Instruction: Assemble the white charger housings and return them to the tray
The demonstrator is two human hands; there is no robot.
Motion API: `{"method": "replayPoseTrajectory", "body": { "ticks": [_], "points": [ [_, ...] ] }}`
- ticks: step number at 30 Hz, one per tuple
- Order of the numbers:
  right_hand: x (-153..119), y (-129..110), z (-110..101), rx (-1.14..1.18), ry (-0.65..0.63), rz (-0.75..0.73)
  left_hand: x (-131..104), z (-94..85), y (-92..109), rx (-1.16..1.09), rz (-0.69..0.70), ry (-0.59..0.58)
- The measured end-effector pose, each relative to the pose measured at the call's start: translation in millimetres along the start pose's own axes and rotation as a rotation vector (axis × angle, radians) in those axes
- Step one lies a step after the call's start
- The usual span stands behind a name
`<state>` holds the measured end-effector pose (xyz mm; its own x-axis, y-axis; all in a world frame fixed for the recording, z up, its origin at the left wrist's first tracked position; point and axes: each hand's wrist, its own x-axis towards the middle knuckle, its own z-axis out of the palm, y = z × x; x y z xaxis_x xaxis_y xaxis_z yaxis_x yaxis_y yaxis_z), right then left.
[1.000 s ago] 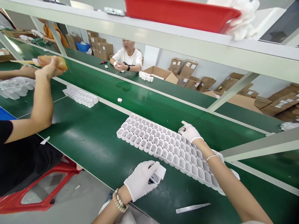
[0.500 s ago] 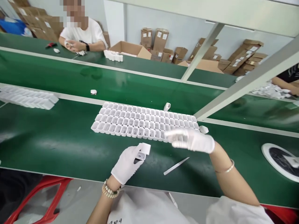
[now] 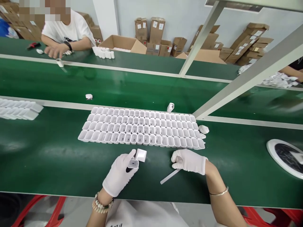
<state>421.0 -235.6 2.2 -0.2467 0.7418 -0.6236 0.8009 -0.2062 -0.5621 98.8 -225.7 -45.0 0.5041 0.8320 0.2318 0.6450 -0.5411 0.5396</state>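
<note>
Rows of open white cases stand on the green table. Below them, my gloved left hand grips a white case, its open end facing up. A white block-like piece touches that hand's fingertips. To the right, my gloved right hand is over the far end of a thin white strip, its fingers curled together; whether they hold the strip or something else is hidden.
A metal post rises at the right behind the rows. A round white-rimmed device sits at the right. More white cases lie at the left. Across the belt, a person reaches to a white case.
My right hand has come down from the rows to the strip, its fingers now curled. The person opposite has reached forward to a case at the belt. The view has shifted.
</note>
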Motion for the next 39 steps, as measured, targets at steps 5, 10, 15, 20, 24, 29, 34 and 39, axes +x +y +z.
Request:
{"method": "replayPoseTrajectory", "body": {
  "ticks": [5, 10, 15, 20, 24, 29, 34, 39],
  "points": [
    [-10, -4, -2, -0.040, -0.039, -0.020, 0, -4.8, 0, -0.022, -0.009, -0.025],
    [-13, -9, 6, -0.148, -0.026, -0.022, 1, -8.3, 0, -0.055, 0.003, -0.009],
    [-7, -14, 15, -0.232, 0.002, -0.030, 1, -7.0, -5, -0.057, 0.015, 0.016],
    [-7, -16, 16, -0.297, 0.022, -0.093, 0, -3.7, -9, -0.045, 0.016, 0.015],
    [-7, -14, 19, -0.317, 0.053, -0.134, -1, -4.6, -9, -0.041, -0.002, -0.016],
    [-6, -9, 24, -0.270, 0.089, -0.167, -4, -5.9, -9, -0.060, -0.051, -0.052],
    [-11, -9, 23, -0.183, 0.132, -0.252, -6, -4.1, -12, -0.069, -0.056, -0.028],
    [-17, -4, 18, -0.091, 0.171, -0.298, -4, -1.2, -10, -0.083, -0.096, -0.057]
  ]
}}
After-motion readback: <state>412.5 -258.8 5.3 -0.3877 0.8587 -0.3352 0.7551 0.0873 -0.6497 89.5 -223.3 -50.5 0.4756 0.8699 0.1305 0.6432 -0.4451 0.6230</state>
